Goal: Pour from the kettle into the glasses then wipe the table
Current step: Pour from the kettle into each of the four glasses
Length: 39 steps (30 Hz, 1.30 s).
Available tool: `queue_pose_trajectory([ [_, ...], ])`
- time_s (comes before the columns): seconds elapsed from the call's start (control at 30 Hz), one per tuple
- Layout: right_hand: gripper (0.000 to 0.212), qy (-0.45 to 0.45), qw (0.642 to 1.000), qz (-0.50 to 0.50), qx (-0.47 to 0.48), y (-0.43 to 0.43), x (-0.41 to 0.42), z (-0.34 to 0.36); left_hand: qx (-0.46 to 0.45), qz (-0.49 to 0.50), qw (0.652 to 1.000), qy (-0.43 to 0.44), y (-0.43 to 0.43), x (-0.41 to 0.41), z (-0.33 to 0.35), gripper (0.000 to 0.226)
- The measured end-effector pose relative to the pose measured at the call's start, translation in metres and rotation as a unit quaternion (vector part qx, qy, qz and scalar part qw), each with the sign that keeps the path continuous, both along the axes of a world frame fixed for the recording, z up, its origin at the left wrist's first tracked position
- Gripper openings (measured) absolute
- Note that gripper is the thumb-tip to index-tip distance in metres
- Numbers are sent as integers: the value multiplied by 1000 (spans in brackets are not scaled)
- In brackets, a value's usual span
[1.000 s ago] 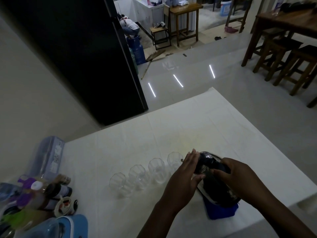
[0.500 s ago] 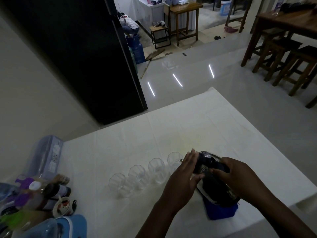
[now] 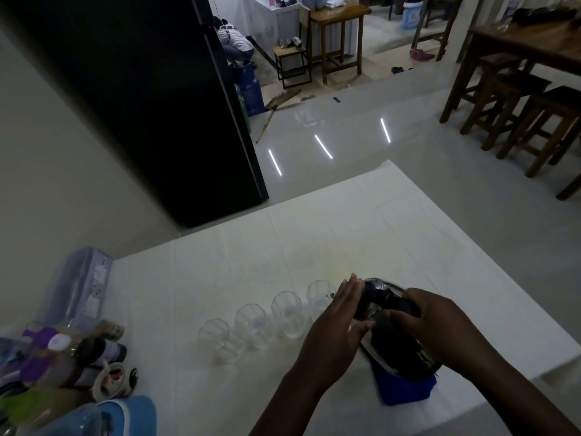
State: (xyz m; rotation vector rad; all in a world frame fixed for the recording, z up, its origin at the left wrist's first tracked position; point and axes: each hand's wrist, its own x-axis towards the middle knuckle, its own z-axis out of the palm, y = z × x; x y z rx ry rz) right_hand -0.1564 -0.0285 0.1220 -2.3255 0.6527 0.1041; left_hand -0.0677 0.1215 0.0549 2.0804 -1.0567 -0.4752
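A shiny dark kettle (image 3: 394, 350) is tipped to the left over a blue cloth (image 3: 405, 390) on the white table (image 3: 220, 272). My right hand (image 3: 440, 328) grips its black handle from above. My left hand (image 3: 336, 335) lies flat against the kettle's left side near the lid, fingers straight. Several clear glasses stand in a row left of the kettle; the nearest glass (image 3: 319, 295) is partly hidden behind my left fingers, and the farthest glass (image 3: 217, 339) is at the row's left end. I cannot tell whether water is flowing.
Bottles and jars (image 3: 63, 354) crowd the table's left corner beside a pale plastic box (image 3: 78, 284) and a blue lid (image 3: 125, 413). A tall black fridge (image 3: 141, 89) stands behind. Wooden stools (image 3: 534, 114) are at the right across the tiled floor.
Both hands and the kettle hold almost the same pose; the view has only drifted slightly.
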Motion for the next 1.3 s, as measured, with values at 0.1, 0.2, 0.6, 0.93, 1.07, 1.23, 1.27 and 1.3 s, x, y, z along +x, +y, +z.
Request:
queue_pose_trajectory([
  [0.1, 10, 1, 1000, -1, -4, 0, 1, -2, 3, 2, 1000, 2, 0, 1, 0, 60],
  [0.2, 11, 3, 1000, 0, -7, -1, 1, -3, 3, 2, 1000, 2, -1, 1, -1, 60],
  [0.6, 20, 2, 1000, 0, 7, -1, 3, -6, 2, -1, 1000, 2, -1, 5, -2, 60],
  [0.93, 25, -29, 999, -24, 40, -5, -5, -20, 13, -18, 999, -31, -4, 3, -3, 60],
  [1.07, 23, -28, 996, -53, 66, -11, -14, -37, 27, -39, 997, -56, -9, 3, -5, 60],
  [1.23, 28, -45, 994, -64, 75, -19, -22, -54, 30, -56, 994, -92, -18, 0, -7, 60],
  [1.27, 28, -52, 993, -66, 80, -21, -23, -56, 31, -58, 993, -98, -21, 0, -7, 60],
  [1.3, 27, -60, 992, -68, 85, -23, -25, -58, 31, -60, 992, -103, -24, -1, -8, 60],
])
